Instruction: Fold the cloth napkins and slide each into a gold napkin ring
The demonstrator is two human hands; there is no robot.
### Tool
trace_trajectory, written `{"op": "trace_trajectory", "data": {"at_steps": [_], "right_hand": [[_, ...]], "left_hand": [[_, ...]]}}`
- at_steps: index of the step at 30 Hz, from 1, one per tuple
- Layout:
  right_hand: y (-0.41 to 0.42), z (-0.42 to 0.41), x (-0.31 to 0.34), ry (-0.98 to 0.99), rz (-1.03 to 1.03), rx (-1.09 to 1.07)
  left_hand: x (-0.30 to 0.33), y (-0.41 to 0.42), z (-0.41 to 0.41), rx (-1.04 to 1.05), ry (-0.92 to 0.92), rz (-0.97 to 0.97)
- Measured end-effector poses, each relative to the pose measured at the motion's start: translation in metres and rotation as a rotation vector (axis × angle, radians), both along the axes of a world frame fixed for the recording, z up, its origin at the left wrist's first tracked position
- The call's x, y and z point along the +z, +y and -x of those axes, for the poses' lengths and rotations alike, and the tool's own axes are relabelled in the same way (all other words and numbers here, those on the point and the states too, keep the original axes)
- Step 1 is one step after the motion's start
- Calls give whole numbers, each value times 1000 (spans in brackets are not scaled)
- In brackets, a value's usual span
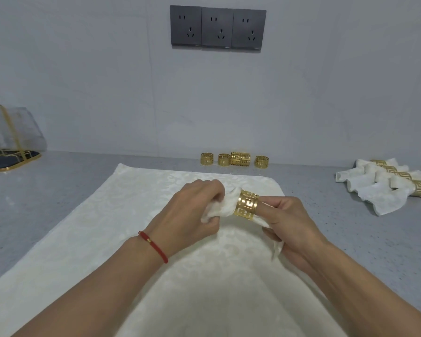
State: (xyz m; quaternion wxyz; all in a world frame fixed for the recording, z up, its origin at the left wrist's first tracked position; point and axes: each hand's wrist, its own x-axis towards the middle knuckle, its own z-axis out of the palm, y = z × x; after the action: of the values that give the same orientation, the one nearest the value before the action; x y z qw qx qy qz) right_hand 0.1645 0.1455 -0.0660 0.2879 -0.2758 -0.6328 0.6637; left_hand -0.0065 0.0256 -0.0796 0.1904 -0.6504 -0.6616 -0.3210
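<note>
Napkin [223, 206] partway through gold ring [246, 204] | left hand [192, 215] grips bunched end, right hand [289, 220] pinches ring side | step — threading | next: ring likely wants centring.

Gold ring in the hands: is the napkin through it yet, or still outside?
Through it. White cloth of the napkin shows on both sides of the ring, gripped by the left hand and right hand.

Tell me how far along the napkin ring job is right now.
Done: a pile of ringed napkins lies at the right, about four. In hand: the left hand grips a bunched napkin that passes through a gold ring, which the right hand holds. Left: several spare rings stand by the wall, and a flat cloth lies under the hands.
</note>
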Motion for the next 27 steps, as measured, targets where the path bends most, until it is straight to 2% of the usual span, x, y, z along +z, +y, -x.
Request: {"op": "trace_trajectory", "data": {"at_steps": [4, 6, 11, 18, 23, 25, 27], "right_hand": [[-4, 1, 2, 35, -140, 51], [-4, 1, 0, 6, -223, 84], [-4, 0, -1, 2, -278, 116], [2, 2, -3, 59, -276, 102], [14, -5, 2, 68, -248, -10], [17, -8, 1, -45, -371, 10], [23, -10, -3, -355, -837, 19]], "left_hand": [[4, -1, -11, 49, -88, 204], [7, 1, -17, -7, -240, 251], [9, 0, -9, -134, -542, 138], [14, 1, -5, -147, -721, 180], [11, -5, 8, -129, -890, 129], [7, -5, 8, -132, -837, 127], [4, -4, 6, -83, -737, 144]]}}
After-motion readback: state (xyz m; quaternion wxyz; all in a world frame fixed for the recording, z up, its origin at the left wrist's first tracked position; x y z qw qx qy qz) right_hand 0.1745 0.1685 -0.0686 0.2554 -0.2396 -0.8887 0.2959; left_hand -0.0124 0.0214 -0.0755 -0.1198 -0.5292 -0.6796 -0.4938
